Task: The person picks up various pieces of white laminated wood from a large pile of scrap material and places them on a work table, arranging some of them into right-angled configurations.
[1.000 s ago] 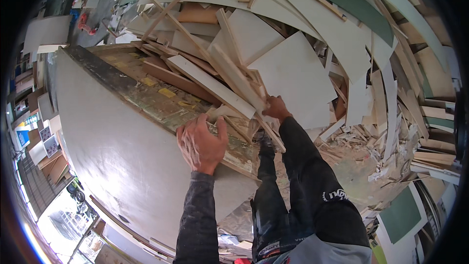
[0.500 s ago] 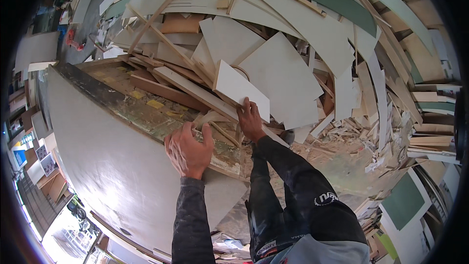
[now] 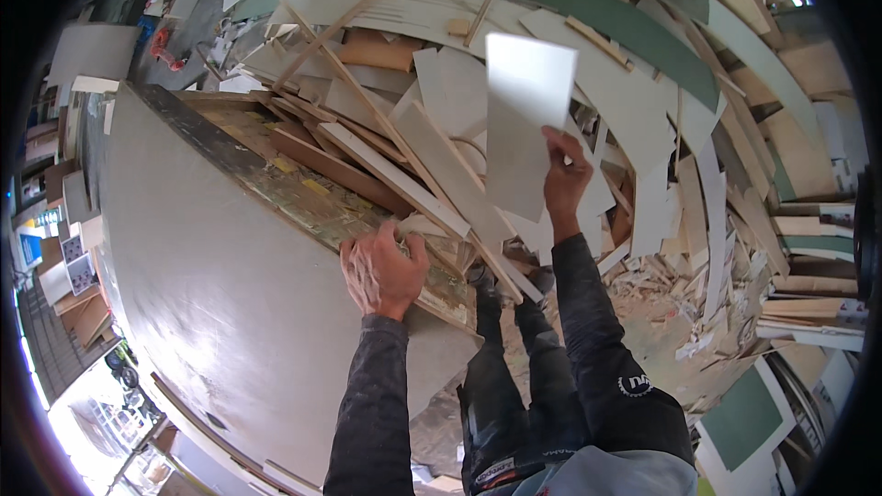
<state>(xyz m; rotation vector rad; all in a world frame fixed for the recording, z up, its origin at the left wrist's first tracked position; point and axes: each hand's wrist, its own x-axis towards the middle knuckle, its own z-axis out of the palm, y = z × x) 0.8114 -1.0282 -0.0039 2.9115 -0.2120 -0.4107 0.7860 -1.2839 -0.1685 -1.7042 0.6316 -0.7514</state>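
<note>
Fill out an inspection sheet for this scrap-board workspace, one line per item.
Surface: large grey flat panel with a worn, dirty top edge, tilted across the left.
Job's things: white rectangular board offcut, lifted clear above the pile.
Clutter: dense heap of pale board offcuts and thin wooden strips; long green curved panels behind; sawdust and chips on the floor.
Grippers: right hand grips the offcut's lower right edge; left hand rests on the panel's top edge.
Cables: nothing seen.
Surroundings: stacked boards at right; shelves of small items at far left.
</note>
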